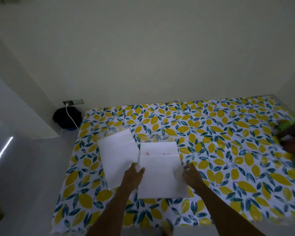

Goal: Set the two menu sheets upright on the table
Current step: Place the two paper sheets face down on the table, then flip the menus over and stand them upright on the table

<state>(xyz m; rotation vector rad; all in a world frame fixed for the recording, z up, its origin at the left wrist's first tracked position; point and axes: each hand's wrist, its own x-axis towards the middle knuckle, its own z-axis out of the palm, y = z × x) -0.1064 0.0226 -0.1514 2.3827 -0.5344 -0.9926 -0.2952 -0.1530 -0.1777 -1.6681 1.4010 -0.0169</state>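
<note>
Two white menu sheets lie side by side on a table (211, 133) covered with a cloth printed in yellow lemons and dark teal leaves. The left menu sheet (117, 155) sits at a slant, its near corner pointing toward the table's front edge, and shows a faint crease line across its upper half. The right menu sheet (160, 174) lies squarer to the viewer, with a crease across it and some small pink marks just above that line; what they are is too blurred to read. A clear, glossy strip seems to extend past the far edge of each sheet, perhaps a plastic holder, though the dim view leaves this unsure. The left hand (134, 176) rests at the left edge of the right sheet, where the two sheets meet, fingers loosely curled on the paper. The right hand (192, 174) sits at that sheet's right edge, fingers bent against it. Blurred colourful items (291, 138) crowd the table's far right side.
</note>
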